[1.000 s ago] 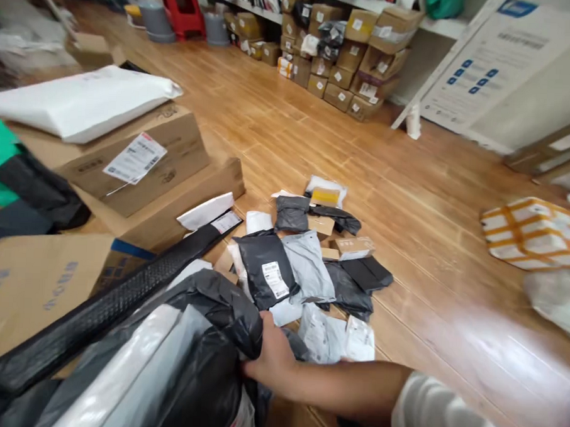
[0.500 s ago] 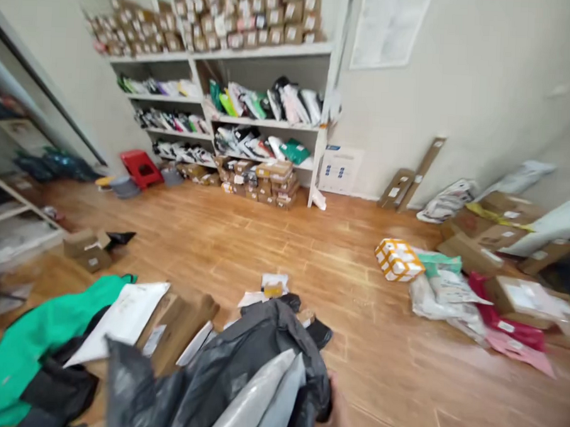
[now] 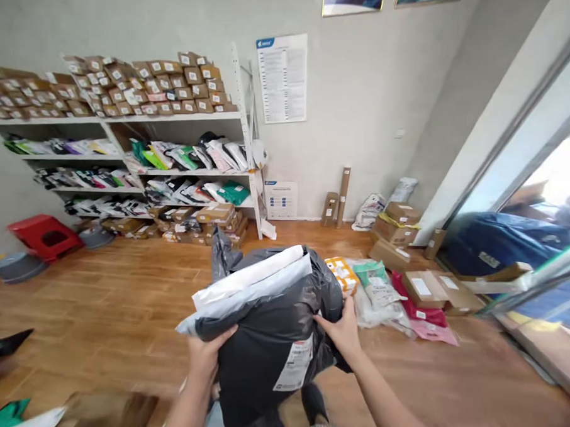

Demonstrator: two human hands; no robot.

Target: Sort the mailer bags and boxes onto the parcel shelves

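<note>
A bundle of plastic mailing bags is gripped between both hands in front of my body. Its front piece is a black mailing bag (image 3: 252, 363) with a white shipping label (image 3: 295, 366) on its lower right. Behind its top edge slant a white mailer (image 3: 251, 277) and a light blue-grey mailer (image 3: 267, 289), with more black plastic around them. My left hand (image 3: 206, 355) is closed on the bundle's left side, thumb on the front. At the right edge my right hand (image 3: 340, 329) pinches the black plastic, its thumb in front.
Shelves (image 3: 173, 173) full of small boxes and mailers line the wall. Parcels lie on the floor at right, among them an orange-and-white box (image 3: 343, 274), cartons (image 3: 423, 289) and a pink bag (image 3: 435, 332). A red stool (image 3: 43, 234) lies at left. Glass doors (image 3: 546, 281) stand far right.
My view has swung right, bringing the glass doors in. The bundle is now raised and tilted so its labelled front shows, and both hands are visible on it.
</note>
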